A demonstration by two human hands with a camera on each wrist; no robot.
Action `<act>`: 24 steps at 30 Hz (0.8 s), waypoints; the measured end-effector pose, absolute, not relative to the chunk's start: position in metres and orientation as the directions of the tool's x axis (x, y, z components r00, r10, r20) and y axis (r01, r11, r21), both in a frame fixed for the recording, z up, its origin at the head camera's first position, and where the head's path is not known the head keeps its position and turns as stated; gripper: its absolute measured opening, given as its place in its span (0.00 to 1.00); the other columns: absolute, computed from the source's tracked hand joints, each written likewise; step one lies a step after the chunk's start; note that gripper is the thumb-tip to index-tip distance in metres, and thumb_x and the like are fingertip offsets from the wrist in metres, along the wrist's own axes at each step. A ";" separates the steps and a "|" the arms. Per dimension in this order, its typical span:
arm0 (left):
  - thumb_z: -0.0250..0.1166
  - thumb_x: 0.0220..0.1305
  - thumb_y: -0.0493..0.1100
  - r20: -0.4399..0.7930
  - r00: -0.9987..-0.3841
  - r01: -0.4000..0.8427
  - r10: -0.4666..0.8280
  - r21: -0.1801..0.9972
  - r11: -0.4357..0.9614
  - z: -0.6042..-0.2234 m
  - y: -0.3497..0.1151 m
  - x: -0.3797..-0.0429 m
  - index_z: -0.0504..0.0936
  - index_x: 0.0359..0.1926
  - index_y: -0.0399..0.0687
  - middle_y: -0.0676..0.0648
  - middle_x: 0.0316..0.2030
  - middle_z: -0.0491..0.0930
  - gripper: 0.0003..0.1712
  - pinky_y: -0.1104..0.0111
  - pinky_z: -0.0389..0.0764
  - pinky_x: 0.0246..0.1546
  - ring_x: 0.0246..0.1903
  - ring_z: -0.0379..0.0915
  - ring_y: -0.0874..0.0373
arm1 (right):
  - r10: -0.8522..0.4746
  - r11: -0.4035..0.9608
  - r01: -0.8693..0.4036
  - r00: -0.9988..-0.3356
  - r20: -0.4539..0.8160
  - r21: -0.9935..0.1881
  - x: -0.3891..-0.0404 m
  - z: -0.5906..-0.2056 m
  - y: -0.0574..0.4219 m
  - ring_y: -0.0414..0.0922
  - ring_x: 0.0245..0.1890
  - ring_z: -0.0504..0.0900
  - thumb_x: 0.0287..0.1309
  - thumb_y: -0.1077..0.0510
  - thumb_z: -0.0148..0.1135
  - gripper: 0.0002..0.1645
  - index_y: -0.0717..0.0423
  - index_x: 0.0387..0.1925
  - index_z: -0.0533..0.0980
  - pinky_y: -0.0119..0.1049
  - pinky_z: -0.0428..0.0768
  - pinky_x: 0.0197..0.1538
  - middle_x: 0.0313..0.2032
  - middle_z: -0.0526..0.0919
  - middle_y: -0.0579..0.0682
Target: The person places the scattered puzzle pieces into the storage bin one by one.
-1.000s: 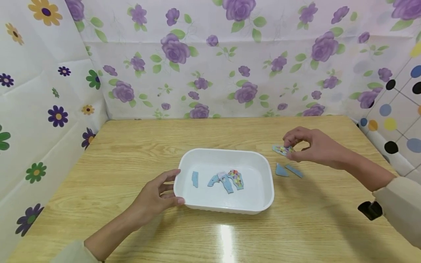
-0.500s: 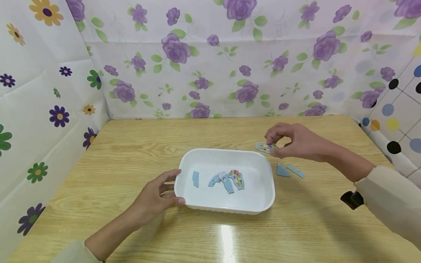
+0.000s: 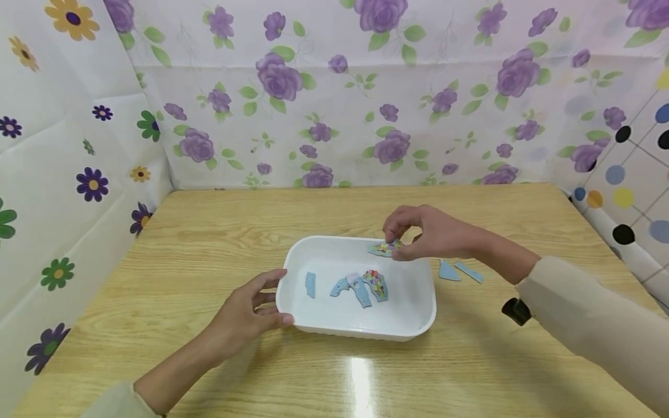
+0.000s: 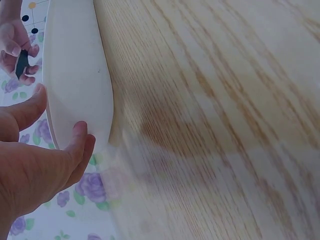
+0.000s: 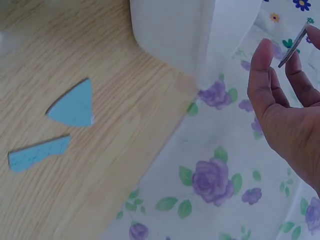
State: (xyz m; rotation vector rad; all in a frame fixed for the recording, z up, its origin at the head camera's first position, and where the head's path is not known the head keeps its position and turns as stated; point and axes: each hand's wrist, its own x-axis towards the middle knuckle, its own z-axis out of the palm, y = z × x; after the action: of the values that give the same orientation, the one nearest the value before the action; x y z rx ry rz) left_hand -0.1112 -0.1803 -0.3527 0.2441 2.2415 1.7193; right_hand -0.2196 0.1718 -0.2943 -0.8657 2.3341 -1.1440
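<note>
My right hand [image 3: 431, 232] pinches a light blue puzzle piece [image 3: 381, 249] with a colourful pattern, above the back right rim of a white plastic tub [image 3: 360, 334]. In the right wrist view the pinched piece [image 5: 294, 46] shows edge-on between thumb and fingers. My left hand [image 3: 243, 313] holds the tub's left end, thumb at the front rim and fingers along the side. Several pieces lie in the tub: a narrow blue one [image 3: 310, 285] at the left, and a cluster in the middle with a multicoloured piece [image 3: 377, 285].
To the right of the tub, a blue triangular piece [image 3: 448, 271] and a blue strip [image 3: 468, 271] lie on the wooden table [image 3: 219, 232]. A flowered cloth [image 3: 324, 104] hangs behind the table, with patterned cloths at both sides.
My right hand has carried the patterned puzzle piece leftward, from over the table to above the tub's back rim. The left hand and the tub have stayed in place.
</note>
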 end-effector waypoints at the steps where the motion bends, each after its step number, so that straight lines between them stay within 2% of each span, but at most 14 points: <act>1: 0.74 0.53 0.39 -0.134 -0.939 -0.047 0.316 0.962 0.267 -0.353 -0.181 -0.111 0.59 0.71 0.42 0.35 0.64 0.64 0.47 0.69 0.82 0.51 0.59 0.70 0.40 | -0.686 0.470 -0.355 -0.723 -0.081 -0.808 -0.220 -0.296 0.168 0.50 0.50 0.71 0.56 0.56 0.69 0.11 0.54 0.39 0.78 0.41 0.80 0.43 0.52 0.72 0.51; 5: 0.74 0.52 0.39 -0.125 -0.939 -0.039 0.319 0.964 0.263 -0.354 -0.181 -0.111 0.59 0.70 0.42 0.35 0.63 0.65 0.47 0.69 0.82 0.51 0.58 0.70 0.40 | -0.719 0.449 -0.379 -0.691 -0.076 -0.809 -0.221 -0.301 0.156 0.50 0.49 0.71 0.56 0.58 0.69 0.10 0.55 0.39 0.78 0.40 0.81 0.43 0.51 0.72 0.52; 12: 0.74 0.52 0.39 -0.122 -0.939 -0.036 0.321 0.964 0.263 -0.355 -0.181 -0.112 0.59 0.70 0.43 0.35 0.63 0.65 0.47 0.68 0.82 0.51 0.58 0.70 0.41 | -0.749 0.488 -0.442 -0.655 -0.101 -0.753 -0.220 -0.299 0.137 0.47 0.49 0.73 0.52 0.58 0.71 0.10 0.51 0.37 0.79 0.39 0.81 0.46 0.48 0.74 0.48; 18: 0.75 0.51 0.39 -0.139 -0.944 -0.055 0.299 0.961 0.271 -0.356 -0.181 -0.112 0.60 0.70 0.45 0.35 0.62 0.67 0.48 0.68 0.82 0.50 0.58 0.70 0.39 | -0.802 0.491 -0.517 -0.583 -0.132 -0.701 -0.223 -0.295 0.116 0.44 0.49 0.75 0.51 0.59 0.69 0.09 0.51 0.35 0.79 0.39 0.79 0.53 0.46 0.75 0.46; 24: 0.75 0.52 0.39 -0.132 -0.943 -0.046 0.304 0.960 0.275 -0.356 -0.180 -0.113 0.61 0.70 0.45 0.35 0.62 0.66 0.47 0.68 0.82 0.50 0.59 0.70 0.39 | -0.836 0.473 -0.555 -0.527 -0.151 -0.684 -0.220 -0.296 0.097 0.43 0.49 0.74 0.48 0.60 0.69 0.08 0.53 0.33 0.79 0.38 0.77 0.55 0.45 0.75 0.46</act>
State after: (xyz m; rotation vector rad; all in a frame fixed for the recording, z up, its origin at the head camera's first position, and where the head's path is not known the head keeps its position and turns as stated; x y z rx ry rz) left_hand -0.1133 -0.1798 -0.3558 0.2364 2.2586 1.7172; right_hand -0.2201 0.0967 -0.2961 -1.1554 2.2530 -0.7967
